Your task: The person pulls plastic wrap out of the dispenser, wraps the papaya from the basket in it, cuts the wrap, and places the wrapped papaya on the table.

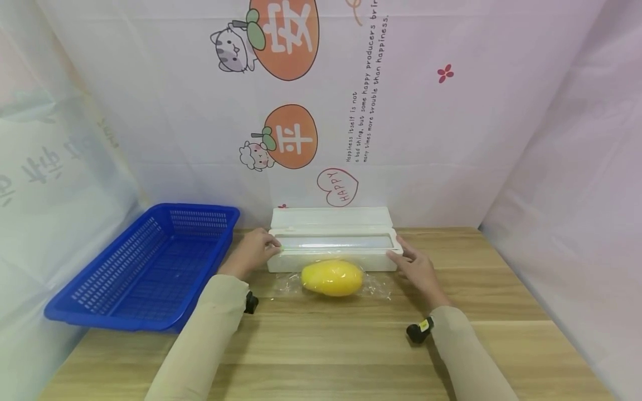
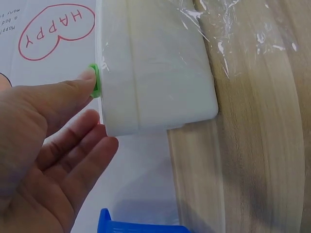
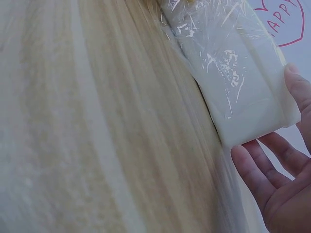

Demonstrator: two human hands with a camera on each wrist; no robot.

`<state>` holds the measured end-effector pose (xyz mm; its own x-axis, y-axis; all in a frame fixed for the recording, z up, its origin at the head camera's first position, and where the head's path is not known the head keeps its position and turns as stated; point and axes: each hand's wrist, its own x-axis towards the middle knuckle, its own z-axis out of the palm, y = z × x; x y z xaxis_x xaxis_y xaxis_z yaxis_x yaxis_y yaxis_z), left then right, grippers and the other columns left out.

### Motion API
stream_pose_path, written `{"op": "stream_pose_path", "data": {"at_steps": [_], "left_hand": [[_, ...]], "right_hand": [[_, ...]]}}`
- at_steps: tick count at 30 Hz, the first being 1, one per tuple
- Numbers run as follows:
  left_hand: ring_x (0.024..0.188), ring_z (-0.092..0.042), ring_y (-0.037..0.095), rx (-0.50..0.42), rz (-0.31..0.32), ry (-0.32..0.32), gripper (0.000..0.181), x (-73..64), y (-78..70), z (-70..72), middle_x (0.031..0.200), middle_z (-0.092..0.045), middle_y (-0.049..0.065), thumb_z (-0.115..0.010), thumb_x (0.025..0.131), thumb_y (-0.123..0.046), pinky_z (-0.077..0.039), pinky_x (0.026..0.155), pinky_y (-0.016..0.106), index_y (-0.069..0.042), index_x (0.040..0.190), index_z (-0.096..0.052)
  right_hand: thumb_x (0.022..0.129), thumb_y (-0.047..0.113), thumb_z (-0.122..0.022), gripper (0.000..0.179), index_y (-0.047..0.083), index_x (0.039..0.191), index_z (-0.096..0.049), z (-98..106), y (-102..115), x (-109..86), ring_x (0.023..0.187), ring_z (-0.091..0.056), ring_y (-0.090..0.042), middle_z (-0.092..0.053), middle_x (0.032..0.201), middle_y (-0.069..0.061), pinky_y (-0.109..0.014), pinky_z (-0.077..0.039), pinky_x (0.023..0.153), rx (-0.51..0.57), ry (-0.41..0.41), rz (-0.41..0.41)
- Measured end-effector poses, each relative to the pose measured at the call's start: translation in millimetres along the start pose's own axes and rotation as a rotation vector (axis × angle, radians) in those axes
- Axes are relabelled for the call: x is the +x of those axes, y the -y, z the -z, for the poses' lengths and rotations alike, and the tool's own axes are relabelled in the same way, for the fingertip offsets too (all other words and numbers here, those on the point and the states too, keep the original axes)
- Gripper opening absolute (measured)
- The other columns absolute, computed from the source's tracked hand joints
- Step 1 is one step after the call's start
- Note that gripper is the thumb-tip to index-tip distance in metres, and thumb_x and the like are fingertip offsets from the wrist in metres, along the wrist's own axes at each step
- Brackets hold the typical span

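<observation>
A long white cling film dispenser [image 1: 333, 262] stands at the back of the table with its lid [image 1: 331, 218] raised and a film roll [image 1: 336, 243] inside. My left hand [image 1: 254, 250] is at its left end. In the left wrist view, the thumb presses a small green slider [image 2: 95, 80] on the dispenser's edge, with the fingers at the end wall. My right hand [image 1: 415, 266] grips the right end, thumb on the edge and fingers against the end wall. In front lies a yellow, papaya-like fruit [image 1: 332, 278], covered by clear film [image 1: 375, 285] spread to both sides.
A blue plastic basket [image 1: 185, 239] with slotted walls stands to the left, close to my left forearm. Behind the dispenser hangs a white printed cloth [image 1: 401, 184]. The wooden table [image 1: 321, 351] extends in front of the fruit and to the right.
</observation>
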<state>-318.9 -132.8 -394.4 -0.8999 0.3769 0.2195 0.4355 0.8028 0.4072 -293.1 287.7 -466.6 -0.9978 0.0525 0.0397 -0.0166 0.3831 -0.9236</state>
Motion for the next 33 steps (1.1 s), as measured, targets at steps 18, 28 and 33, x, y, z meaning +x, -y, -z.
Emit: {"op": "stream_pose_path", "data": {"at_steps": [18, 28, 33], "left_hand": [[0.09, -0.063, 0.024, -0.067, 0.005, -0.033, 0.013, -3.2, 15.8, -4.8, 0.094, -0.068, 0.007, -0.072, 0.093, -0.013, -0.055, 0.081, 0.04, -0.003, 0.1, -0.078], [0.094, -0.066, 0.028, -0.095, 0.0, -0.061, 0.016, -8.8, 22.3, -7.0, 0.099, -0.07, 0.012, -0.071, 0.094, -0.014, -0.055, 0.085, 0.044, -0.001, 0.102, -0.076], [0.09, -0.068, 0.027, -0.112, -0.02, -0.108, 0.015, -9.7, 24.7, -9.3, 0.095, -0.073, 0.011, -0.072, 0.093, -0.011, -0.055, 0.084, 0.044, 0.0, 0.101, -0.075]], "right_hand": [[0.089, 0.058, -0.068, 0.084, 0.026, 0.158, -0.032, 0.0, -0.4, -0.8, 0.096, -0.067, -0.033, -0.043, 0.15, -0.024, -0.037, -0.058, 0.081, -0.009, 0.0, 0.0], [0.086, 0.063, -0.067, 0.086, 0.029, 0.157, -0.033, -1.1, -4.1, 0.8, 0.097, -0.067, -0.033, -0.045, 0.149, -0.023, -0.038, -0.058, 0.082, -0.017, -0.004, -0.007], [0.086, 0.062, -0.068, 0.085, 0.029, 0.157, -0.034, -0.2, -3.4, 1.6, 0.095, -0.068, -0.032, -0.046, 0.149, -0.023, -0.039, -0.058, 0.081, -0.01, -0.01, -0.007]]}}
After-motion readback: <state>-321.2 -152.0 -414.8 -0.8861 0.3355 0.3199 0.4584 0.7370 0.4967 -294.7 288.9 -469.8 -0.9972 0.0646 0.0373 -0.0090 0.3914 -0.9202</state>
